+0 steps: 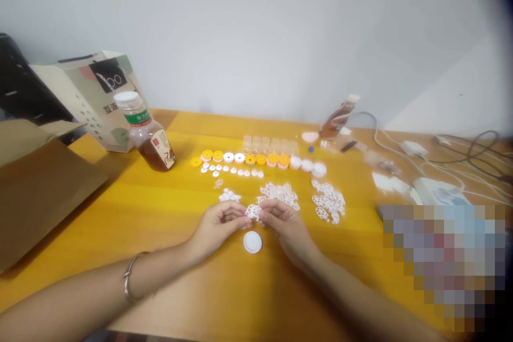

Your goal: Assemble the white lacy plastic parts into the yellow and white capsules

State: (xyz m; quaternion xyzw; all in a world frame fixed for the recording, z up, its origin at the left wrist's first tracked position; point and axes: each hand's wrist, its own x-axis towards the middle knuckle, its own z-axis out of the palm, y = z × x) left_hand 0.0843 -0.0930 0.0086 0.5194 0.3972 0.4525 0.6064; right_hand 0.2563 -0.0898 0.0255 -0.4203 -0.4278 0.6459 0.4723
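A: Head view, live. Left hand (218, 224) and right hand (282, 220) are meeting just above the counter (160, 214), both pinching one small white lattice piece (253, 211) btwn fingertips. Fingers are curled in, closed on it from either side, nothing else in either hand.

B: Why two-handed like that?

A: My read: piece is tiny and flimsy, so each hand is taking an edge to steady it. It's hovering over the white round cap (252, 242), which is lying flat on the counter just below the hands, not touching them.

B: And the rest of the layout?

A: Looking sorted by type. Row of yellow and white discs (256, 160) is running across the middle, w/ a line of little white bits (230, 170) in front. Two heaps of the same lattice pieces are sitting beyond the hands: one heap (280, 193) close, another heap (328, 202) to the right. All within reach, prob. for that reason.

B: Containers?

A: Clear small cups (270, 145) are standing behind the discs; contents, can't tell. Tea bottle (148, 133) at left is standing upright, capped, holding brown liquid approx half up. A second bottle (339, 116) is leaning at the back, brown liquid too. Cardboard box (36, 181) at far left is lying open; inside isn't showing. Printed paper bag (94, 96) is standing behind the tea bottle.
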